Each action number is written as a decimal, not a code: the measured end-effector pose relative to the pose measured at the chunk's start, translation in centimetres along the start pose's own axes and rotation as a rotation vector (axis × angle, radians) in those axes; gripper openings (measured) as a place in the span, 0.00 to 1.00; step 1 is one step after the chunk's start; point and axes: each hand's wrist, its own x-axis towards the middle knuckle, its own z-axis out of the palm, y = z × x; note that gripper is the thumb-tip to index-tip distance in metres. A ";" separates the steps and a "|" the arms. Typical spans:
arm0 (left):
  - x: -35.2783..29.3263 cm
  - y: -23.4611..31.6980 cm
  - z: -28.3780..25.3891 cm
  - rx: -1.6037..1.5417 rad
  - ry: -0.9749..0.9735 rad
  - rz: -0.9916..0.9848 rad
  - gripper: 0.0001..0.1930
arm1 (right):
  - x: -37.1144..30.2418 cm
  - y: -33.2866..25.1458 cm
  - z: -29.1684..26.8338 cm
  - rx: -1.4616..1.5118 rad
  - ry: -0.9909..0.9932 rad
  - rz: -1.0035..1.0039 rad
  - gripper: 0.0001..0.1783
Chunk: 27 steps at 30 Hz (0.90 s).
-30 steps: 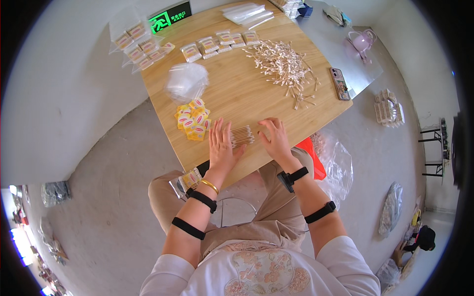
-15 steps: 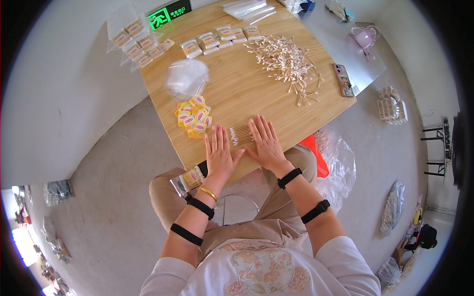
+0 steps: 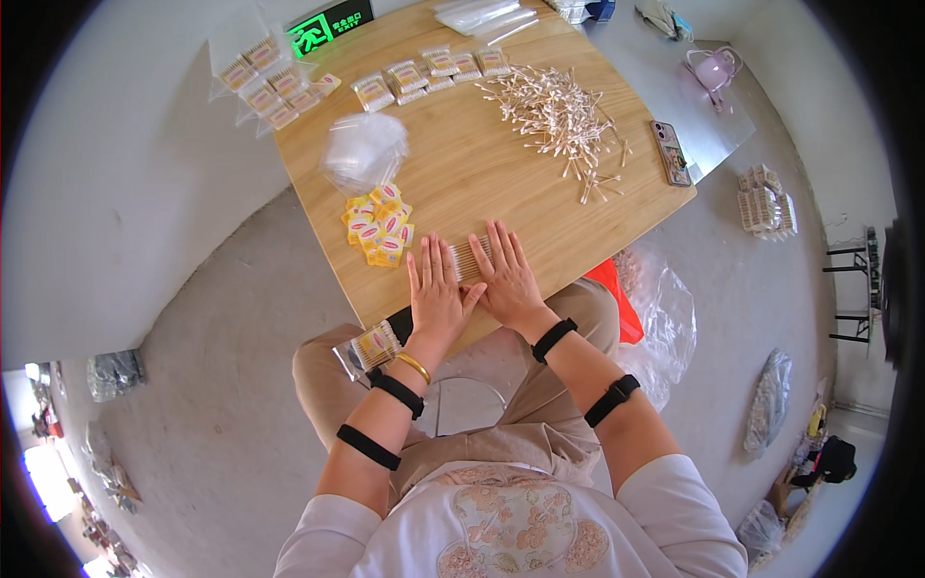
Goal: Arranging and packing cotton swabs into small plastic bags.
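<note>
Cotton swabs lie side by side in a row near the table's front edge. My left hand rests flat at their left ends, fingers stretched out. At their right ends my right hand also lies flat with its fingers extended. Both palms face down, the thumbs meet below the row, and the hands cover the swab tips. Beyond my left fingers is a heap of yellow-and-white printed cards. A filled pack of swabs sits by my left wrist, at the table's near corner.
On the wooden table are clear plastic bags, a loose pile of cotton swabs, a row of filled packs and a phone. Clear sleeves lie at the far edge. More packs are stacked to the right.
My hands have drawn closer together over the ends of the swab row. The right hand has shifted left, the left hand slightly right, and less of the swabs shows between them.
</note>
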 end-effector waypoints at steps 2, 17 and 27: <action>0.0 0.1 -0.2 -0.036 0.039 -0.001 0.47 | 0.0 0.0 0.0 -0.005 -0.007 0.003 0.45; -10.0 -9.2 -6.8 -0.285 0.197 -0.440 0.40 | -0.2 -0.2 -0.2 0.002 -0.009 0.017 0.48; -13.4 -9.2 -3.2 -0.725 0.226 -0.884 0.37 | -2.9 -6.5 1.1 0.059 -0.135 -0.149 0.49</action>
